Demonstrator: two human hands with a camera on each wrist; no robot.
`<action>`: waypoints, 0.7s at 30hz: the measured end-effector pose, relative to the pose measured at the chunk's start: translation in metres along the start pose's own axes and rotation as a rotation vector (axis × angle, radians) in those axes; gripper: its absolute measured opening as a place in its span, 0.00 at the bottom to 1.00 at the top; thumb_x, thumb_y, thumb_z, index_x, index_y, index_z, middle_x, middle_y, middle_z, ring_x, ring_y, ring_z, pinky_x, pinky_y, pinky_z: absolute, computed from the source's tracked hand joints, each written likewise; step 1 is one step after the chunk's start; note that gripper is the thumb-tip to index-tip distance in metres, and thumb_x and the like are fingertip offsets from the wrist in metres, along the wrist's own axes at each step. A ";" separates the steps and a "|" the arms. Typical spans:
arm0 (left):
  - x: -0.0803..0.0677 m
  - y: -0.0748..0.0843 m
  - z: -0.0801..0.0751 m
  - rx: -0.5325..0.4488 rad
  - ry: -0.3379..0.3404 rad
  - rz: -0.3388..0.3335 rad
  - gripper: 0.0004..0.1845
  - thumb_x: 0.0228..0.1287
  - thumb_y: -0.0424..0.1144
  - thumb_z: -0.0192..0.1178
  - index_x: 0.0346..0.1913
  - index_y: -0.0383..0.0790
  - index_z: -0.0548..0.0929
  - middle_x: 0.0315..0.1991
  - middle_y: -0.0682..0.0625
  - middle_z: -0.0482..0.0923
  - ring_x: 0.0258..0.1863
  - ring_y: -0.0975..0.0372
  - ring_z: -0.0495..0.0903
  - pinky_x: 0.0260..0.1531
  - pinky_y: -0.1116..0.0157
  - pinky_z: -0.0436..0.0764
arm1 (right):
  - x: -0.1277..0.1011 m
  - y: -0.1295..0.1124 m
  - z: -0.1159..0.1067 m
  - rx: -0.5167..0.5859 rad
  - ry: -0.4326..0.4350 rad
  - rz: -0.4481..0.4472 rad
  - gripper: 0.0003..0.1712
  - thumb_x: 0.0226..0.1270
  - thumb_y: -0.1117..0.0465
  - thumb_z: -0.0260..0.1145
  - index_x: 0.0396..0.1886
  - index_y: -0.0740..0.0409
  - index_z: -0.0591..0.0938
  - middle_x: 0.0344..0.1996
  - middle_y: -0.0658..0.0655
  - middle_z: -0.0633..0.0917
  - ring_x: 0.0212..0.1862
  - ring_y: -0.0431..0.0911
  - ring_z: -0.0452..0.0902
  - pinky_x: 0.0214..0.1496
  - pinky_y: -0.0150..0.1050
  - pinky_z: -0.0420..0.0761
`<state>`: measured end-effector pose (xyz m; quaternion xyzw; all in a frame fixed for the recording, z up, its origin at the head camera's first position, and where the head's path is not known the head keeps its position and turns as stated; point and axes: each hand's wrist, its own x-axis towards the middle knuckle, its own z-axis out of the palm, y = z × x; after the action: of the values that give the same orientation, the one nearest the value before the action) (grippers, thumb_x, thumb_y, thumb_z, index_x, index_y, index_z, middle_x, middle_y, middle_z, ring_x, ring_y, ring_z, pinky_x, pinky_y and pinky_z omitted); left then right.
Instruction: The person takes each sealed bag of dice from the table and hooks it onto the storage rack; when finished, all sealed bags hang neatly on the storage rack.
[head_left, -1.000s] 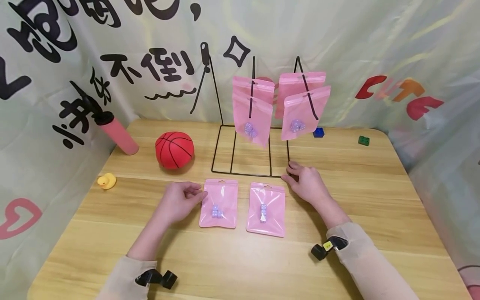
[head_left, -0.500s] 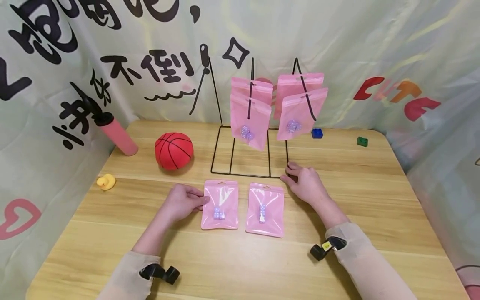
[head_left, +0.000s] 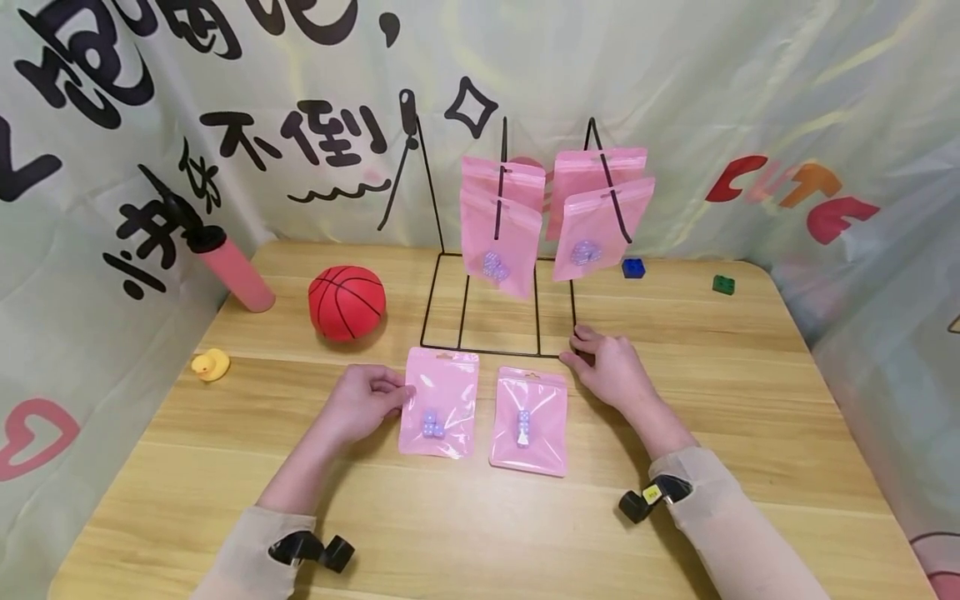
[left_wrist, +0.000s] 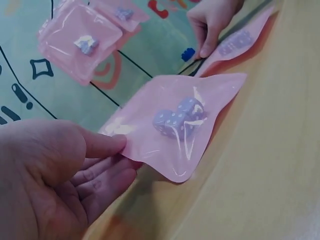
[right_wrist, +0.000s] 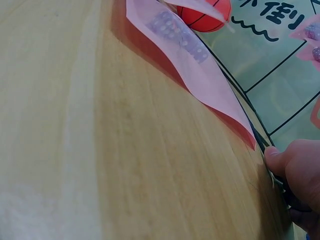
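My left hand (head_left: pixel 397 395) pinches the left edge of a pink zip bag (head_left: pixel 441 402) between thumb and fingers (left_wrist: pixel 107 145). The bag (left_wrist: pixel 175 125) holds purple dice and is tilted up off the wooden table (head_left: pixel 480 533). A second pink bag (head_left: pixel 528 421) with dice lies flat to its right. My right hand (head_left: pixel 583 350) grips the front right corner of the black wire rack (head_left: pixel 480 347), thumb (right_wrist: pixel 277 157) on the base wire. Several pink bags hang on the rack, one on the left hook (head_left: pixel 501 237) and one on the right hook (head_left: pixel 600 223).
A red basketball (head_left: pixel 347 302), a pink bottle (head_left: pixel 232 265) and a yellow duck (head_left: pixel 211 364) are on the left side of the table. A blue brick (head_left: pixel 633 267) and a green brick (head_left: pixel 723 284) lie at the back right. Printed cloth walls surround the table.
My left hand has taken hold of the left bag's edge and lifted it slightly, shifting it toward the rack. The right hand stays on the rack corner.
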<state>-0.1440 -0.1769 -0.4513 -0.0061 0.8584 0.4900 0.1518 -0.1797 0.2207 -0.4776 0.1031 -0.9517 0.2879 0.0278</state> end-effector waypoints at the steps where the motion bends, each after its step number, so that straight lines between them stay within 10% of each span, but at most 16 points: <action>1: 0.000 0.002 -0.001 -0.006 0.001 0.005 0.08 0.70 0.37 0.72 0.41 0.34 0.88 0.31 0.47 0.88 0.32 0.56 0.86 0.36 0.61 0.87 | 0.000 0.000 0.000 0.000 0.000 0.001 0.26 0.74 0.56 0.73 0.61 0.72 0.83 0.66 0.71 0.79 0.69 0.68 0.73 0.71 0.62 0.72; 21: 0.002 0.029 -0.020 -0.101 0.180 0.485 0.03 0.68 0.30 0.72 0.38 0.34 0.87 0.31 0.47 0.87 0.31 0.46 0.83 0.30 0.70 0.81 | -0.002 -0.002 -0.001 -0.001 0.014 0.001 0.26 0.73 0.56 0.74 0.60 0.72 0.84 0.65 0.70 0.80 0.68 0.67 0.75 0.70 0.62 0.73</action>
<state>-0.1555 -0.1785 -0.4182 0.1489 0.8193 0.5516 -0.0477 -0.1770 0.2202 -0.4761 0.1007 -0.9517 0.2880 0.0342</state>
